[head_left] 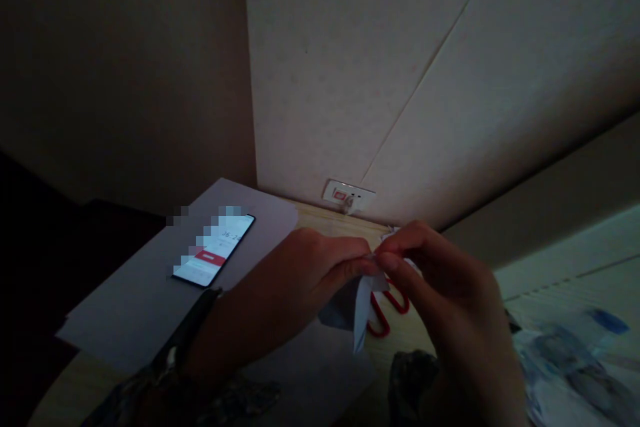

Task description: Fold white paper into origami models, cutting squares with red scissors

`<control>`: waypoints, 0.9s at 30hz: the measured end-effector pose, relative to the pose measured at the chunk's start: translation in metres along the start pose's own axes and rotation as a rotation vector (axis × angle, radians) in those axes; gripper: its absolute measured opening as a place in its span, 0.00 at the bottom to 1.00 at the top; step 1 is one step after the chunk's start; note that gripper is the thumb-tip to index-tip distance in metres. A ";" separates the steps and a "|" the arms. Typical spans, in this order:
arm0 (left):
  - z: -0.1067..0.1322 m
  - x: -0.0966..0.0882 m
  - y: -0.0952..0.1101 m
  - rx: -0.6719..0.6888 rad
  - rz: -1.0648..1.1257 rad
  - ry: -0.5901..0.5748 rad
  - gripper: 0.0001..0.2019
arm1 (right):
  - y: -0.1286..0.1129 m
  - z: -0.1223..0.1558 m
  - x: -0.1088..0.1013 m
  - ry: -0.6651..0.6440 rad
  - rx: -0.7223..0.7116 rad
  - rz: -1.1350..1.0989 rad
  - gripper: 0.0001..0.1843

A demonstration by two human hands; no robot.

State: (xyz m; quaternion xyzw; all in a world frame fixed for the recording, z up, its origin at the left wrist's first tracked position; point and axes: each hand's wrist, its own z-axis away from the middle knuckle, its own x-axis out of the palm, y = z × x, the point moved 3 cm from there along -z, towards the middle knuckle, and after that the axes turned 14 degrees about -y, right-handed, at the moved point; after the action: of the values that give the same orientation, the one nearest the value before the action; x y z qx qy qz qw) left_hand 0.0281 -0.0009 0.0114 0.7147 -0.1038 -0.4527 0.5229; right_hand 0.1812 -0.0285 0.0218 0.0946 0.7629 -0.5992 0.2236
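Between my two hands is a folded piece of white paper [361, 313], held up above the wooden table. My left hand [325, 257] pinches its upper edge between thumb and fingers. From the other side, the thumb and forefinger of my right hand [440, 280] close on the same top edge, their tips meeting the left fingertips. The paper hangs down in angled flaps. Behind and below it lie scissors with red handles [381, 323]; their blades are hidden by the paper and hands.
A lit phone [215, 253] rests on large white sheets [135, 307] at the left. A wall socket [349, 193] with a plug sits behind the wooden table [320, 213]. At the lower right are clear plastic bottles [565, 347], one with a blue cap.
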 end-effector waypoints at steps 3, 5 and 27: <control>0.000 0.001 -0.002 -0.015 -0.022 -0.017 0.16 | 0.003 -0.002 0.000 -0.020 0.064 -0.023 0.06; 0.000 0.001 -0.003 -0.031 -0.030 -0.022 0.16 | 0.004 -0.002 0.001 -0.010 0.095 -0.023 0.07; 0.002 -0.004 0.001 -0.107 0.118 0.005 0.10 | -0.004 -0.001 0.002 0.031 0.005 0.018 0.06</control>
State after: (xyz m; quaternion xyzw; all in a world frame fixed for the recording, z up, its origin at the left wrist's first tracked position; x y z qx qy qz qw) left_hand 0.0242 -0.0003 0.0141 0.6797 -0.1202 -0.4241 0.5863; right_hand 0.1776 -0.0288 0.0244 0.1116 0.7639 -0.5975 0.2168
